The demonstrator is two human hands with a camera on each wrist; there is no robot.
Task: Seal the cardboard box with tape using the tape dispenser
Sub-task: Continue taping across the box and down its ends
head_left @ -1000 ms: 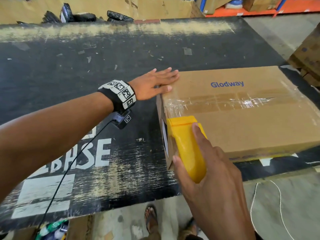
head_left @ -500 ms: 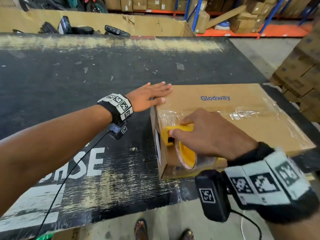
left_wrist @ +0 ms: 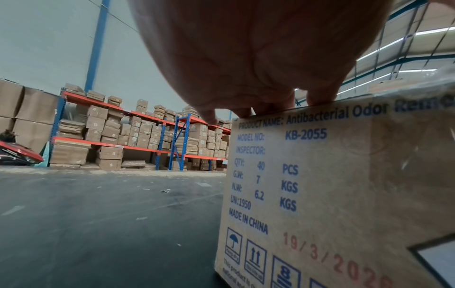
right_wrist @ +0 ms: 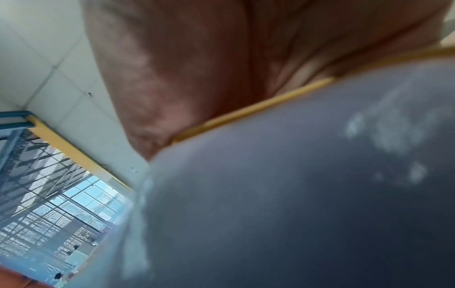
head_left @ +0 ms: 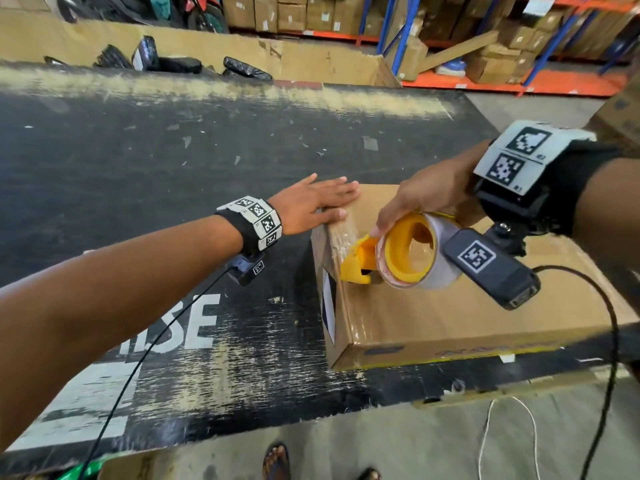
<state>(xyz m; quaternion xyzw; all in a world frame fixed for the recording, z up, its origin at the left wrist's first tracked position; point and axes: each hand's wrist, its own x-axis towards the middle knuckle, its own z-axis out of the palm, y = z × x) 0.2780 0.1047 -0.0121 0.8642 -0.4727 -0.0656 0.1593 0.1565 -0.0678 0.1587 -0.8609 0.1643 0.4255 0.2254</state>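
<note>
A flat cardboard box (head_left: 450,317) lies on the black table (head_left: 138,161), with clear tape over its left end. My left hand (head_left: 313,202) lies flat with straight fingers on the box's far left corner; in the left wrist view the fingertips (left_wrist: 317,97) press on the top edge above the box's (left_wrist: 344,185) printed side. My right hand (head_left: 426,195) grips the yellow tape dispenser (head_left: 398,254) from above, tilted on its side over the left end of the box top, its tape roll (head_left: 415,258) facing me. The right wrist view shows only the blurred tape roll (right_wrist: 295,185) and palm.
A large open cardboard bin (head_left: 311,57) with black wrapped parcels (head_left: 180,64) stands behind the table. Shelving with stacked cartons (head_left: 502,39) fills the back right. More cartons (head_left: 620,116) sit at the right edge. My sandalled feet (head_left: 277,462) and a white cord (head_left: 512,431) are on the floor below.
My right hand has lifted and rolled the dispenser from the box's left end up over the top, turning the roll toward me. The left hand has stayed pressed on the far corner.
</note>
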